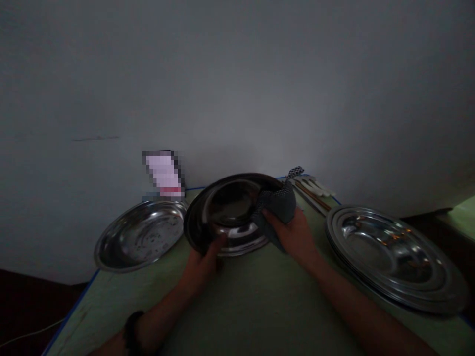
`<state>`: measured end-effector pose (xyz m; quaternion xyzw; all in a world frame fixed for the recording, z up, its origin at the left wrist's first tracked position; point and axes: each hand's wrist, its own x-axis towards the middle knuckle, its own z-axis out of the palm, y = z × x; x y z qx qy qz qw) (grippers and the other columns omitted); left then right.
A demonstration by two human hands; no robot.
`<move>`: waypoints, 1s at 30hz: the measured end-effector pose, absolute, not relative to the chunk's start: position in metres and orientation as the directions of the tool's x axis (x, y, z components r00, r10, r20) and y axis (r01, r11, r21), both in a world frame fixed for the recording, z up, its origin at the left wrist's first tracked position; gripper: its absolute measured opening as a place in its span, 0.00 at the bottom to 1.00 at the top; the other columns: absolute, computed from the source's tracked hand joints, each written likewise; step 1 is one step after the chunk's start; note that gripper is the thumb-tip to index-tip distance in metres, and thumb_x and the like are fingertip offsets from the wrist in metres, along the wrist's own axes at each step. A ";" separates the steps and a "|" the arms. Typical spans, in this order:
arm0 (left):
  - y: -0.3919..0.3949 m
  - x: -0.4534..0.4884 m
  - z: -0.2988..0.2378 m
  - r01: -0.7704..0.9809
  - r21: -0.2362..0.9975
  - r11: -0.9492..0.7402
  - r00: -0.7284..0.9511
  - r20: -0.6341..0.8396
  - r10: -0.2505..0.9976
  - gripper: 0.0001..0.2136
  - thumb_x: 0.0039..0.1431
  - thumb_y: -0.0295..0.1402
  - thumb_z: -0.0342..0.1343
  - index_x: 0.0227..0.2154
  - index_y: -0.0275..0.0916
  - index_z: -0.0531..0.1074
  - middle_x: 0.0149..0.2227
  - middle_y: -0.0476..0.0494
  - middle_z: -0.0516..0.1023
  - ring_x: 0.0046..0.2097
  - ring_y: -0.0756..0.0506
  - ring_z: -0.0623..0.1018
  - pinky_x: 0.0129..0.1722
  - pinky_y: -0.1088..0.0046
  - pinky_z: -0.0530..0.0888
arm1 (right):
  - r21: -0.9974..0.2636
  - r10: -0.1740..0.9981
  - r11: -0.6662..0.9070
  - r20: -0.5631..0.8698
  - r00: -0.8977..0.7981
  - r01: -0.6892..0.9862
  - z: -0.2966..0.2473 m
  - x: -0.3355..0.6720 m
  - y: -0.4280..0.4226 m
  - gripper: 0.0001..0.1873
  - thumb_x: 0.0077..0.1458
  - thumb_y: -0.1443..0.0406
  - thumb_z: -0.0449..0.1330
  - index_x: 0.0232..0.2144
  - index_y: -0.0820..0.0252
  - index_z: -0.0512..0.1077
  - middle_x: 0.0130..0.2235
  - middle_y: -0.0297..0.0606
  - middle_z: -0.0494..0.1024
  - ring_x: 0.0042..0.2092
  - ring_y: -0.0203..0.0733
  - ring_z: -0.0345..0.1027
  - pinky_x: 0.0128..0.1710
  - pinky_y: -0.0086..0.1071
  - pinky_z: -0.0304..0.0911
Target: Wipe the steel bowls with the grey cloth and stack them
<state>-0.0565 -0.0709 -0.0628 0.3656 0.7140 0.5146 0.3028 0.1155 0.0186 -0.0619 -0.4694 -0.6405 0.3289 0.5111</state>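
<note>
Left fingers (218,244) grip the basin (230,203). Right fingers (277,225) have a cloth (279,200) bunched up — basin's just left of them.

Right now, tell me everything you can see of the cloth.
The cloth is grey, with a black-and-white patterned corner sticking up at the top. It looks like fabric, bunched and folded. The right hand holds it against the right side of the metal bowl. Whether it is damp, I cannot tell.
</note>
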 end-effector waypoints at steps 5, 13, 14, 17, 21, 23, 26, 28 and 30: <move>-0.067 -0.066 -0.063 0.060 0.990 0.127 -0.537 -0.076 0.840 0.18 0.49 0.45 0.61 0.40 0.39 0.76 0.42 0.41 0.82 0.50 0.34 0.77 0.52 0.56 0.73 | -0.660 0.820 0.530 0.559 -0.124 0.533 -0.031 0.103 0.043 0.20 0.50 0.62 0.62 0.45 0.63 0.69 0.44 0.47 0.78 0.45 0.51 0.71 0.43 0.41 0.64; -0.070 -0.061 -0.070 -0.140 0.985 0.101 -0.369 -0.147 0.918 0.19 0.39 0.36 0.71 0.35 0.36 0.75 0.39 0.38 0.82 0.34 0.35 0.82 0.37 0.54 0.79 | -0.308 0.836 0.507 0.404 -0.372 0.805 0.013 0.085 0.060 0.12 0.57 0.59 0.58 0.39 0.61 0.73 0.38 0.48 0.80 0.39 0.49 0.73 0.36 0.35 0.61; -0.068 -0.061 -0.072 -0.193 0.978 0.079 -0.366 -0.147 0.919 0.20 0.39 0.35 0.71 0.37 0.36 0.74 0.41 0.38 0.82 0.36 0.36 0.82 0.37 0.56 0.80 | -0.326 0.847 0.488 0.401 -0.349 0.810 0.009 0.083 0.061 0.14 0.58 0.57 0.56 0.39 0.62 0.73 0.38 0.49 0.80 0.39 0.49 0.74 0.35 0.35 0.61; -0.063 -0.060 -0.077 -0.347 0.937 0.039 -0.396 -0.184 0.900 0.24 0.39 0.31 0.71 0.43 0.37 0.73 0.46 0.40 0.80 0.45 0.37 0.80 0.38 0.62 0.80 | -0.419 0.883 0.443 0.357 -0.304 0.793 -0.012 0.076 0.062 0.21 0.60 0.53 0.52 0.38 0.65 0.75 0.37 0.52 0.81 0.38 0.50 0.75 0.35 0.35 0.61; -0.061 -0.059 -0.077 -0.488 0.873 -0.021 -0.358 -0.178 0.916 0.21 0.41 0.28 0.70 0.41 0.39 0.75 0.45 0.44 0.81 0.47 0.40 0.79 0.41 0.64 0.79 | -0.501 0.886 0.463 0.290 -0.362 0.731 -0.032 0.068 0.066 0.19 0.58 0.55 0.56 0.41 0.67 0.75 0.40 0.53 0.80 0.41 0.52 0.75 0.37 0.36 0.63; -0.063 -0.062 -0.077 -0.492 0.870 0.013 -0.273 -0.168 0.947 0.16 0.42 0.31 0.69 0.37 0.37 0.76 0.42 0.42 0.82 0.45 0.39 0.80 0.40 0.63 0.79 | -0.493 0.879 0.476 0.280 -0.385 0.728 -0.030 0.071 0.071 0.19 0.56 0.57 0.58 0.42 0.67 0.74 0.41 0.54 0.80 0.43 0.53 0.75 0.38 0.36 0.63; -0.064 -0.067 -0.081 -0.425 0.898 0.117 -0.170 -0.206 0.964 0.15 0.44 0.38 0.68 0.32 0.33 0.77 0.35 0.39 0.83 0.35 0.39 0.81 0.35 0.61 0.79 | -0.452 0.867 0.496 0.312 -0.389 0.742 -0.018 0.085 0.078 0.17 0.54 0.60 0.60 0.43 0.66 0.73 0.42 0.51 0.80 0.43 0.51 0.73 0.38 0.35 0.61; -0.064 -0.070 -0.084 -0.366 0.920 0.141 -0.204 -0.228 0.952 0.17 0.45 0.41 0.66 0.34 0.34 0.77 0.33 0.39 0.82 0.31 0.39 0.81 0.33 0.59 0.79 | -0.418 0.843 0.528 0.367 -0.394 0.740 -0.008 0.094 0.081 0.14 0.53 0.63 0.60 0.42 0.64 0.73 0.40 0.48 0.80 0.42 0.49 0.73 0.37 0.35 0.60; -0.065 -0.070 -0.085 -0.257 0.958 0.127 -0.295 -0.203 0.934 0.20 0.44 0.40 0.67 0.40 0.37 0.75 0.38 0.40 0.82 0.39 0.36 0.81 0.39 0.56 0.78 | -0.379 0.814 0.565 0.403 -0.419 0.733 -0.001 0.099 0.080 0.10 0.52 0.67 0.60 0.39 0.63 0.73 0.38 0.46 0.79 0.40 0.47 0.72 0.36 0.34 0.59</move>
